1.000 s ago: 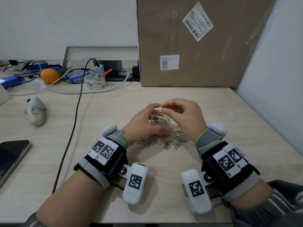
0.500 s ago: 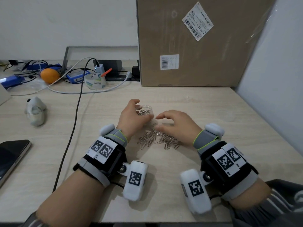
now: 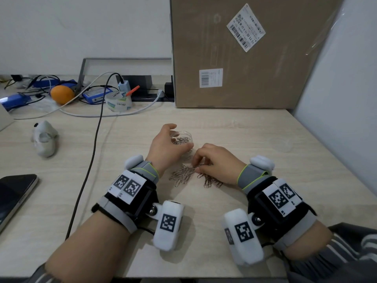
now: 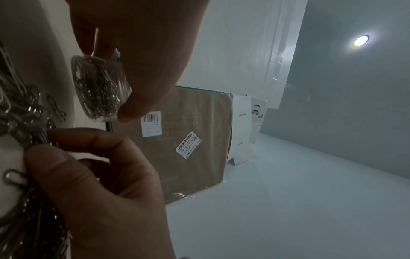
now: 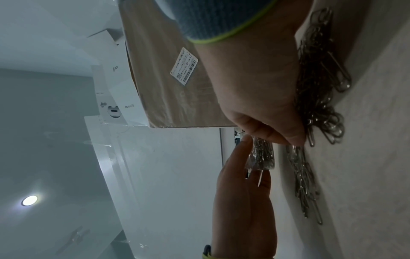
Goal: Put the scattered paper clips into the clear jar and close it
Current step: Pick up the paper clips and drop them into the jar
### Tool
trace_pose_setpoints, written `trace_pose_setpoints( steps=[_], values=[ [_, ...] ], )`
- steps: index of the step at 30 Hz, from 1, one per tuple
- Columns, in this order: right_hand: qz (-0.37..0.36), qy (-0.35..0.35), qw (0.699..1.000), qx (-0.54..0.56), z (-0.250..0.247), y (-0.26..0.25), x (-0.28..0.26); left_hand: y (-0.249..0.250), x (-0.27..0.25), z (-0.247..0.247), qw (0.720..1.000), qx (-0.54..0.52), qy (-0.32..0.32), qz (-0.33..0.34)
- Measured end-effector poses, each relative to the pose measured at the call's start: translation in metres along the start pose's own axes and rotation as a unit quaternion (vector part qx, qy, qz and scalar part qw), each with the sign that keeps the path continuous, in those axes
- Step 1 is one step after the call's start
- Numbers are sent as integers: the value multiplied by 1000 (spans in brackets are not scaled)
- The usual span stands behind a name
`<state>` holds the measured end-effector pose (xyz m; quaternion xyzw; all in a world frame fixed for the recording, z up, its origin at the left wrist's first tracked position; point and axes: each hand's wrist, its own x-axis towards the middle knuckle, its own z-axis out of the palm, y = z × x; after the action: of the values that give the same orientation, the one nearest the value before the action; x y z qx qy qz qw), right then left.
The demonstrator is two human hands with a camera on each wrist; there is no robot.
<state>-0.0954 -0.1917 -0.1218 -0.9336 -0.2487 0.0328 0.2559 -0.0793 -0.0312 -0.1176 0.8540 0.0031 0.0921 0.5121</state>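
The small clear jar (image 3: 183, 138) stands on the desk with several clips inside, and my left hand (image 3: 180, 137) grips it round the side. In the left wrist view the jar (image 4: 97, 87) sits between my left hand's fingers and thumb. Silver paper clips (image 3: 184, 174) lie in a loose pile just in front of the jar. My right hand (image 3: 195, 167) is down on the pile, thumb and forefinger pinching a few clips (image 4: 33, 140). A faint clear round lid (image 3: 282, 144) lies on the desk to the right.
A big cardboard box (image 3: 234, 58) stands behind the jar, with a white panel along the right. A black cable (image 3: 95, 150) runs down the desk on the left. A phone (image 3: 14, 197), a grey soft toy (image 3: 43, 139), a tape roll (image 3: 118, 101) and an orange (image 3: 61, 94) lie further left.
The right hand dropped from above the jar onto the pile and now pinches clips. The left hand moved the jar from above the pile to the desk just behind it.
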Motion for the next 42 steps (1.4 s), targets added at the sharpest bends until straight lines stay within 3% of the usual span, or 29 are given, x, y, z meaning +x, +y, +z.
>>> trace_pose_setpoints(
  steps=[6,16,22,27,30,33,42],
  values=[
    [9,41,999,-13,-1,2,1,-1,0,-1,1000,-3,-5,1],
    [107,152,982,10,-6,8,3,-3,1,-1,1000,-10,-17,2],
    [136,288,939,127,-13,14,5,-4,1,0,999,-19,-34,3],
    [78,377,887,254,-21,4,1,1,-3,1,994,3,-103,35],
    [21,370,880,297,-20,-5,-1,4,-8,4,985,-13,-164,55],
    [-6,333,898,287,-16,-11,-1,6,-12,6,977,-19,-199,72],
    [-21,257,943,210,-12,-12,-4,5,-13,6,982,-9,-170,84]
  ],
)
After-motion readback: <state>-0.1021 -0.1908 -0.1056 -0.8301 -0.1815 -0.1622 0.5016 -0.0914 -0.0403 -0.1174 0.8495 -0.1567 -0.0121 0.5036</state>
